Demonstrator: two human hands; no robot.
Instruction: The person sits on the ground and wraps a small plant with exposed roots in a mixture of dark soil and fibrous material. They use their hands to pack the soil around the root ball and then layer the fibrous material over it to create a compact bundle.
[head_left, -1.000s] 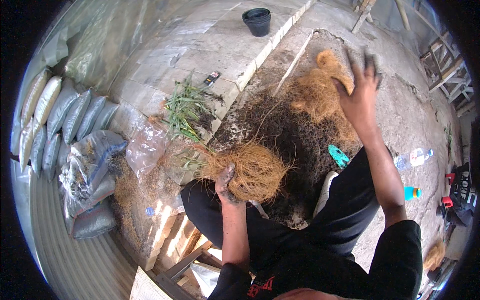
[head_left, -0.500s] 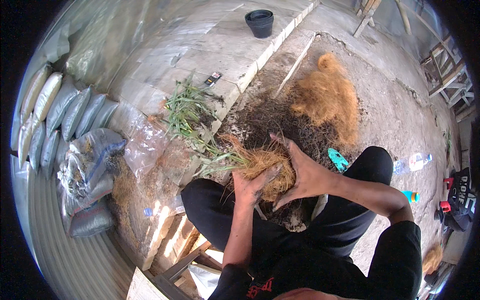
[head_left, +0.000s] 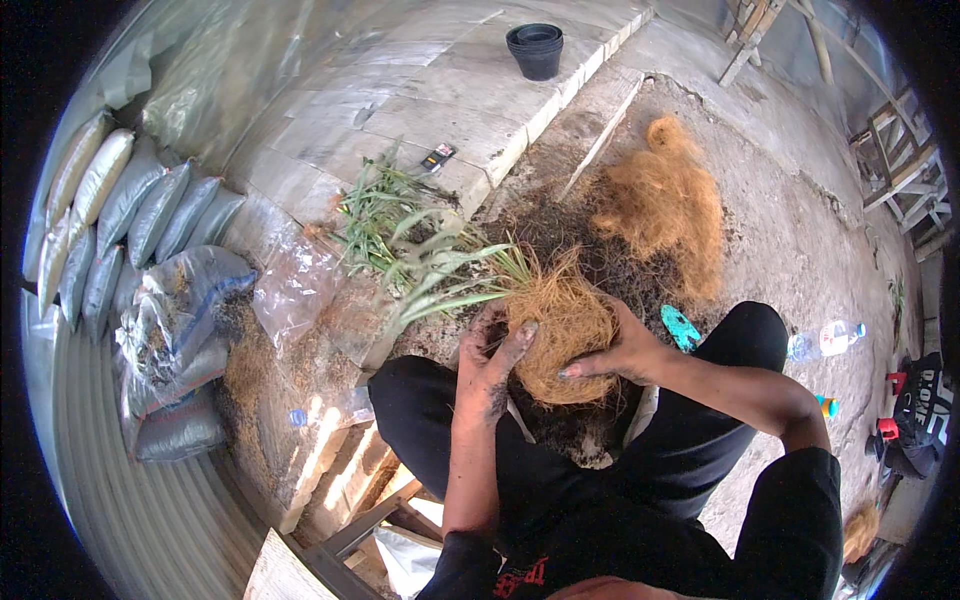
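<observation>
A rounded ball of brown coconut fibre (head_left: 562, 340) is held between my two hands over my lap. Long green leaves of a plant (head_left: 455, 290) stick out of its upper left side. Against the ball's left side, my left hand (head_left: 490, 358) is curled, its thumb on the fibre and its skin dark with soil. Wrapped round the right side, my right hand (head_left: 628, 348) has its thumb across the front, and its fingers are partly hidden behind the fibre. Dark soil (head_left: 545, 222) lies on the ground just beyond the ball.
Loose coconut fibre (head_left: 668, 205) is heaped at the right of the soil. Leafy plants (head_left: 380, 215) lie at the left near a plastic bag (head_left: 295, 287). Black pots (head_left: 535, 52) stand stacked on the raised slab. A teal tool (head_left: 680, 327) rests beside my right knee. Filled sacks (head_left: 160, 212) line the left.
The fibre ball has turned and shows a fuller, rounder side. My right hand has shifted round its right side with the thumb in front; the leaves have swung up and fanned out.
</observation>
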